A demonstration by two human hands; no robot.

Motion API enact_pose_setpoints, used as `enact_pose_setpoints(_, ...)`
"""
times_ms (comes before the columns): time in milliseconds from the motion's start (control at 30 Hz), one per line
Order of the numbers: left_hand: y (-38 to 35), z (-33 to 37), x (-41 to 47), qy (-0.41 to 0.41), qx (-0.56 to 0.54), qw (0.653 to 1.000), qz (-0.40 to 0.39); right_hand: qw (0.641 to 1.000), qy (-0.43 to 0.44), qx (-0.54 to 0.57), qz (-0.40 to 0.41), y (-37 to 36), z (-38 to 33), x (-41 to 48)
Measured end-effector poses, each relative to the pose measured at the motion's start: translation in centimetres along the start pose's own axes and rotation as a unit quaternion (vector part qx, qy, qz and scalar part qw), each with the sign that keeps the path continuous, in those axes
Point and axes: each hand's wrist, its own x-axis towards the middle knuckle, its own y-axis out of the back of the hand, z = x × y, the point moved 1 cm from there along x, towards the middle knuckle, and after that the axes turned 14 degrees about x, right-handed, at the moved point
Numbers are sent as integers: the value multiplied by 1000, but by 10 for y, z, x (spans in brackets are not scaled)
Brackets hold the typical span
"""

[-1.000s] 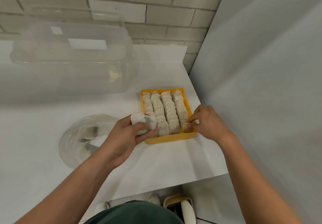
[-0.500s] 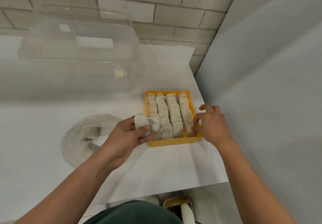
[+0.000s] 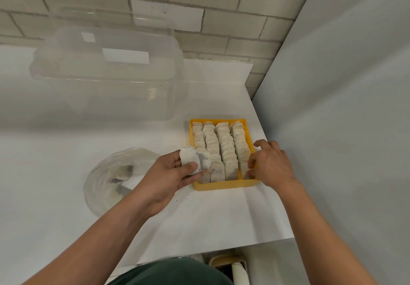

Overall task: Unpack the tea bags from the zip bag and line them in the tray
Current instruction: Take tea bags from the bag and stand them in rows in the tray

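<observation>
A yellow tray [image 3: 226,185] sits on the white counter near its right edge, filled with rows of standing tea bags [image 3: 221,145]. My left hand [image 3: 170,174] holds a small stack of tea bags [image 3: 195,159] just left of the tray's near corner. My right hand [image 3: 269,166] is at the tray's near right corner, its fingertips on the front tea bag [image 3: 244,169] of the right-hand row. The clear zip bag [image 3: 115,177] lies left of the tray with a few tea bags inside.
A big clear plastic box [image 3: 106,74] stands at the back left against the brick wall. A grey wall panel [image 3: 343,129] rises right beside the tray. The counter's front edge [image 3: 210,253] runs close to my body, with a bin below it.
My right hand shifted slightly along the tray's right side and now touches the front tea bag of the right row. The left hand stays put with its stack.
</observation>
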Motion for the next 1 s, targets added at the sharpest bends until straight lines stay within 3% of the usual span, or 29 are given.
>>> enact_pose_setpoints(133,0,1,-1,2,1,1000,-2,1000,-8,13,11,-1,3,-3)
enact_pose_setpoints(233,0,3,-2,-2,-7,1000,2,988,14,119,98,9,-6,-12)
enact_pose_setpoints(300,-1,4,-3,-12,-9,1000,8,947,27,286,146,19,-25,-23)
enact_pose_setpoints(400,-3,6,-4,-36,-12,999,3,842,33,531,84,32,-64,-44)
enact_pose_setpoints(500,-5,8,-5,-55,-6,998,-10,800,38,597,41,32,-89,-57)
enact_pose_setpoints(800,5,9,-7,-83,26,996,11,785,-9,616,61,21,-95,-61)
enact_pose_setpoints(900,11,6,-4,-100,102,989,37,847,2,529,54,17,-96,-60)
enact_pose_setpoints(1000,13,7,-4,-123,206,970,33,894,67,438,62,20,-100,-59)
